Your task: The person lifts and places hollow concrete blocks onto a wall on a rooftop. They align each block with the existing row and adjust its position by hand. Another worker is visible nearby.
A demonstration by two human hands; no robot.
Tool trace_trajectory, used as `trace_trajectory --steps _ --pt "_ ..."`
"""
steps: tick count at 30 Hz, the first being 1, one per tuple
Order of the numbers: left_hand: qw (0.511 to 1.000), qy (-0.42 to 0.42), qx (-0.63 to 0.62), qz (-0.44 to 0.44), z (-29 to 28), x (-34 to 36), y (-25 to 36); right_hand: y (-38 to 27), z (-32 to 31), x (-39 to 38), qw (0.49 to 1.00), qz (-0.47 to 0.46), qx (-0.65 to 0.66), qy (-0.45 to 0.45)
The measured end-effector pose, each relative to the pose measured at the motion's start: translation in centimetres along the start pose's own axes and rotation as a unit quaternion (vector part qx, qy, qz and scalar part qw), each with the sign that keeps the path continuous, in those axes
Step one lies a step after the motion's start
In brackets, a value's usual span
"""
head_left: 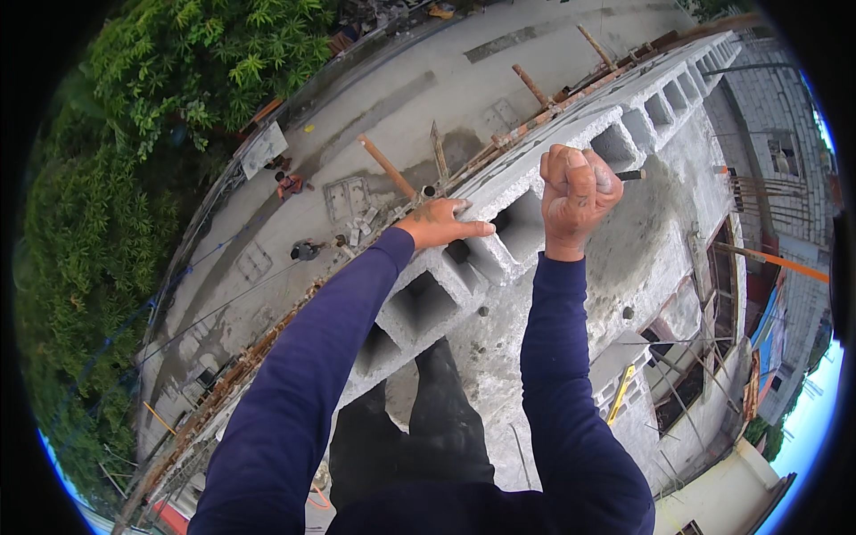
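A row of grey hollow concrete blocks (419,308) runs diagonally from lower left to upper right, with open cells facing up. My left hand (439,224) lies on one hollow concrete block (492,253) in the row, its thumb stretched over the top and its fingers partly hidden along the far side. Raised over the row, my right hand (580,189) is closed in a fist round a dark handle (632,176). Only the handle's short end sticks out to the right; the rest is hidden behind the hand.
Beyond the row is a drop to a grey yard (392,116) far below, with people (288,185) in it. Rusty pipes (387,166) jut along the outer edge. A rough concrete slab (508,357) lies nearer, with a yellow level-like bar (619,393) at right. Trees (178,80) stand left.
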State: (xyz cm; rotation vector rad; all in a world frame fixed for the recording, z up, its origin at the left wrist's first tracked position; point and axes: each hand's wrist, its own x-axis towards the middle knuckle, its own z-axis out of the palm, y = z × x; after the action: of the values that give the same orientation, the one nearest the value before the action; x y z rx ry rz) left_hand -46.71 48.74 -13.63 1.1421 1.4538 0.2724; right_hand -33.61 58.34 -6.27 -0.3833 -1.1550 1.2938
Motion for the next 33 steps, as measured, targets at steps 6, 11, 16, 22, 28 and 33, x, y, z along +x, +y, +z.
trace_trajectory --steps 6,11,16,22,28,33 --pt "1.000 0.019 -0.004 0.009 0.0 0.3 -0.1 2.5 -0.5 -0.7 0.958 0.182 -0.223 -0.012" --pt "1.000 0.015 -0.020 0.012 0.2 0.6 -0.8 2.8 -1.8 -1.2 0.960 0.169 -0.217 -0.054" --pt "1.000 0.003 -0.013 0.011 -0.6 1.0 -0.4 3.5 -1.2 -2.0 0.966 0.176 -0.182 -0.057" --pt "0.999 -0.018 -0.032 -0.009 0.2 0.5 0.0 -2.4 -5.7 -6.1 0.975 0.153 -0.127 0.102" --pt "0.996 -0.050 -0.059 -0.050 -0.7 0.4 -0.2 -5.9 -7.2 -8.8 0.921 0.249 -0.155 0.257" --pt "0.987 -0.052 -0.133 -0.079 -2.3 -0.8 -0.4 -5.4 -8.2 -9.7 0.939 0.258 -0.145 0.175"
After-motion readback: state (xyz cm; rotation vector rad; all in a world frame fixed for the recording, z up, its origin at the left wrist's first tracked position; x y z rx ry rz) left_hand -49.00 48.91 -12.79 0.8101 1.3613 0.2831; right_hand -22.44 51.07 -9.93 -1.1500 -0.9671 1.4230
